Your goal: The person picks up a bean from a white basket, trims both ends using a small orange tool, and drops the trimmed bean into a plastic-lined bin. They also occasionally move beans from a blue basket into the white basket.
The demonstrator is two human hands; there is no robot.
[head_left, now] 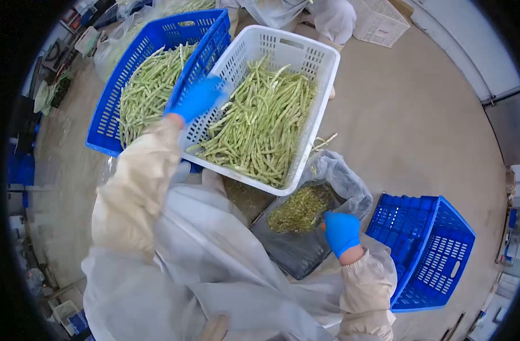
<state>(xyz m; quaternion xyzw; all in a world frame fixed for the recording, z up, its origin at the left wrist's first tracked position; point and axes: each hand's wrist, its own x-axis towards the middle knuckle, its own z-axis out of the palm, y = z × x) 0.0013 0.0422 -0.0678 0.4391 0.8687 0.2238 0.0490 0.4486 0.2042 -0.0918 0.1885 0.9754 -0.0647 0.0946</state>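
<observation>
The left hand [200, 101] blurred beside the white basket [319, 116], its openness unclear; the right hand [343, 234] curled around a small orange object [323, 226].

Floor [407, 125]: tan-brown, surface smooth. A white crate [379, 25] stands directly on it toward the far side; blue slotted crates [424, 244] stand at lower right. Base of the dark container [297, 262] near centre: partly hidden, floor contact unconfirmed.
</observation>
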